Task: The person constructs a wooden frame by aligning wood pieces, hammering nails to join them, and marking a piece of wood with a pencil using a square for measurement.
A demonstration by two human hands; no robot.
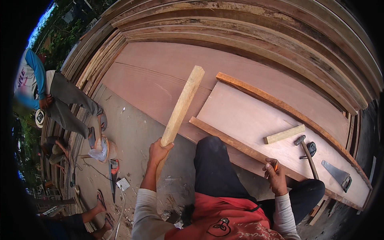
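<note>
My left hand (159, 153) is wrapped round the lower part of a squared length of timber (183, 103), which tilts up and to the right. My right hand (277, 180) is closed on a slim orange pencil (275, 165), above the near wooden batten (228, 138). That batten and a far batten (280, 105) run along a pale plywood panel (236, 107). On the panel lie a short timber block (284, 134), a hammer (307, 151), a black tape measure (311, 148) partly behind the hammer, and a handsaw (335, 174) at the right.
Long boards (240, 24) are stacked beyond a larger plywood sheet (156, 76). At the left, a person (60, 88) stands near a bucket (113, 150), with another handsaw (114, 172) on the floor. Other people's limbs show at lower left.
</note>
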